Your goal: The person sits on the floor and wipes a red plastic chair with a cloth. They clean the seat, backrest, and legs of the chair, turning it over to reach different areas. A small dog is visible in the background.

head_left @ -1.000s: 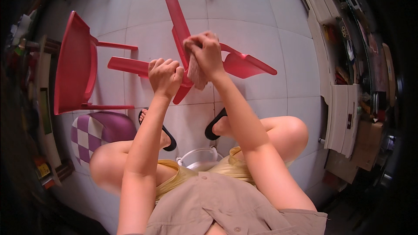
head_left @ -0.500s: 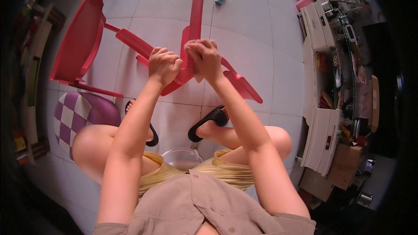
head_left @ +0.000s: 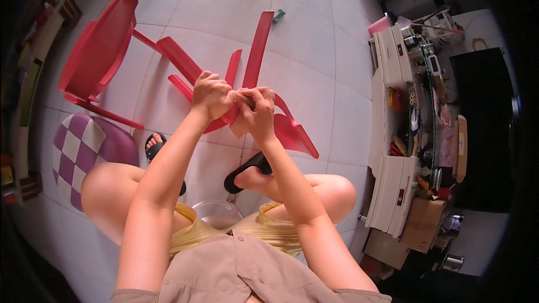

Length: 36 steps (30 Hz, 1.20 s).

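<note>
A red plastic chair frame [head_left: 259, 50] with several legs is held up in front of me, above the tiled floor. My left hand [head_left: 213, 96] is closed in a fist around it where the red bars meet. Close beside it, my right hand [head_left: 258, 113] is bent at the fingers, with the thumb and fingertips pinched at the frame. A beige scrap [head_left: 238, 129], like cloth or paper, shows under the right hand's fingers. The hands hide the joint between them. The red chair back [head_left: 104, 45] stands at the left, linked by a thin bar.
A purple and white checkered stool [head_left: 78, 151] sits by my left knee. Between my legs is a clear plastic tub [head_left: 218, 213]. A small green dumbbell-shaped thing [head_left: 278, 16] lies on the far floor. White drawers [head_left: 390, 191] and cluttered shelves line the right side.
My right hand has come down the red bar toward me and closer to the left hand. The view has shifted to the right, and the left hand keeps its grip.
</note>
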Each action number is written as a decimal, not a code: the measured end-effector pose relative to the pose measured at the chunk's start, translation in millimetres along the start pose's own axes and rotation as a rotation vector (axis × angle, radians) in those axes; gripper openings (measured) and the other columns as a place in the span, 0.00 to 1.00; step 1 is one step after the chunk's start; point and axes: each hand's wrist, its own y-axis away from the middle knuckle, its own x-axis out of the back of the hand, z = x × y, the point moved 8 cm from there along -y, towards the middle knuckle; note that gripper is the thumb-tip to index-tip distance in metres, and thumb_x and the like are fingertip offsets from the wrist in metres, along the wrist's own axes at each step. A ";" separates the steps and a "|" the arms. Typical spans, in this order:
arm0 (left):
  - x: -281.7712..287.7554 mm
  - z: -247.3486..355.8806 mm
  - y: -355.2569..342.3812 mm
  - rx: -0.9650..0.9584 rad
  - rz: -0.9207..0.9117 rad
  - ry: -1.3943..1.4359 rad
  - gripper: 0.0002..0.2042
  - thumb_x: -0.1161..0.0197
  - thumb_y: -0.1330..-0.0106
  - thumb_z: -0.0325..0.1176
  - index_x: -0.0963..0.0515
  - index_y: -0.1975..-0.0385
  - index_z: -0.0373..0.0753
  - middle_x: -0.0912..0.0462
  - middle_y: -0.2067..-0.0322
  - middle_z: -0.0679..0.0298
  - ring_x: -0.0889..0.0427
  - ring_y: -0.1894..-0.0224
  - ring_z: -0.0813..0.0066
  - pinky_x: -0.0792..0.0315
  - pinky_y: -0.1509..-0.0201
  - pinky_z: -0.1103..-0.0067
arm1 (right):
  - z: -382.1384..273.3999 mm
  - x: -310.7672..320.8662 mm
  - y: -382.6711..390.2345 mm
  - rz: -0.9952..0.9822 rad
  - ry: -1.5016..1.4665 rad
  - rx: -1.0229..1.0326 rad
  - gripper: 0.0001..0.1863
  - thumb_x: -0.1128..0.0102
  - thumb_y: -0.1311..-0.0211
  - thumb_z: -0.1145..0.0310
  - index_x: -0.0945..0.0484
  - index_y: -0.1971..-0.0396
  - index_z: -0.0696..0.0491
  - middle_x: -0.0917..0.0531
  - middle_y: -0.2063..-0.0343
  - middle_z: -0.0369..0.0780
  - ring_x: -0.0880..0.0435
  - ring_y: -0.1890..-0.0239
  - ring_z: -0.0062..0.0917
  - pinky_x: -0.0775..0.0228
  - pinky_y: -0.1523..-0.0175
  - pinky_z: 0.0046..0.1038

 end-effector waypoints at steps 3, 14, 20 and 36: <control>3.6 2.8 1.4 -0.012 0.061 0.000 0.11 0.40 0.49 0.38 0.22 0.90 0.43 0.18 0.81 0.66 0.22 0.71 0.66 0.30 0.47 0.70 | 7.8 -5.7 -22.7 0.002 -0.037 -0.036 0.06 0.29 0.41 0.70 0.15 0.65 0.52 0.20 0.62 0.40 0.26 0.54 0.38 0.31 0.46 0.38; 7.3 5.6 -2.3 -0.008 0.099 0.057 0.09 0.39 0.56 0.37 0.25 0.92 0.43 0.24 0.85 0.65 0.26 0.75 0.67 0.30 0.52 0.72 | 79.4 -36.7 -177.6 0.134 0.086 -0.044 0.07 0.29 0.42 0.68 0.15 0.66 0.54 0.19 0.62 0.44 0.24 0.53 0.41 0.30 0.45 0.39; 5.6 4.1 -1.5 0.011 0.098 0.046 0.08 0.38 0.57 0.37 0.24 0.92 0.43 0.25 0.86 0.66 0.26 0.75 0.68 0.29 0.51 0.73 | 112.0 -56.5 -246.0 0.194 0.198 -0.050 0.10 0.29 0.43 0.66 0.16 0.67 0.57 0.19 0.59 0.46 0.24 0.50 0.44 0.31 0.40 0.40; 7.3 6.2 1.9 0.029 0.144 0.041 0.10 0.37 0.55 0.37 0.25 0.92 0.42 0.23 0.84 0.65 0.25 0.74 0.65 0.29 0.53 0.71 | 66.2 -29.4 -134.8 0.275 0.157 0.014 0.05 0.35 0.36 0.69 0.17 0.67 0.54 0.22 0.63 0.44 0.26 0.54 0.42 0.34 0.45 0.41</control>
